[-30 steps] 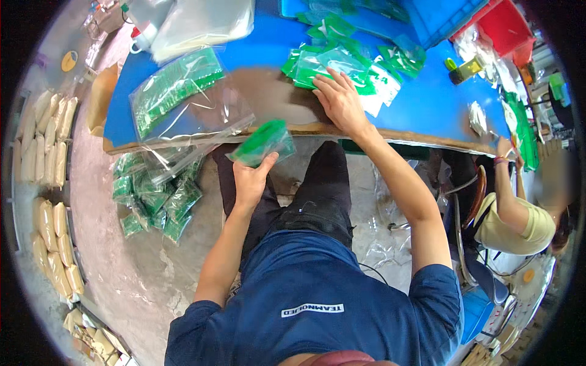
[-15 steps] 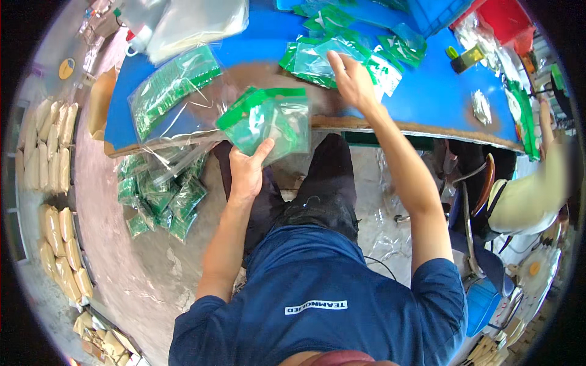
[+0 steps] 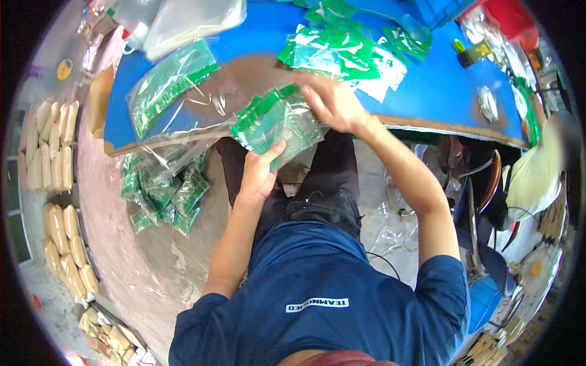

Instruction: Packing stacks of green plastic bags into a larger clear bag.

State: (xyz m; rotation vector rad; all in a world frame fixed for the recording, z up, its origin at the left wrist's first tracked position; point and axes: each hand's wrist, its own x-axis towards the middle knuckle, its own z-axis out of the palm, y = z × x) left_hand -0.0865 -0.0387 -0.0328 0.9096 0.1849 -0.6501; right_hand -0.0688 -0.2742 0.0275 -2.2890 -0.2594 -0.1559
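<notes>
Near the table's front edge, my left hand (image 3: 260,171) grips several small clear plastic bags (image 3: 268,125) with green top bands, its thumb lying over them. My right hand (image 3: 339,107) is at the upper right of these bags, fingers closing on a bag's edge; its fingertips are partly blurred. Beyond it on the blue table lies a loose pile of similar green-and-clear bags (image 3: 336,52). To the left, a large clear bag (image 3: 174,85) holds a row of green-banded packets and overhangs the table edge.
Several filled green packets (image 3: 165,198) lie heaped on the floor at the left, below the table edge (image 3: 427,128). Clear plastic sheets (image 3: 195,24) rest at the back left. At the back right are a blue crate (image 3: 442,9) and a red bin (image 3: 513,21). Another person (image 3: 537,174) sits at the right.
My right hand has come from the bag pile towards me, to the bags in my left hand. The bluish bag on top of the pile is gone from there. My left hand has shifted slightly right.
</notes>
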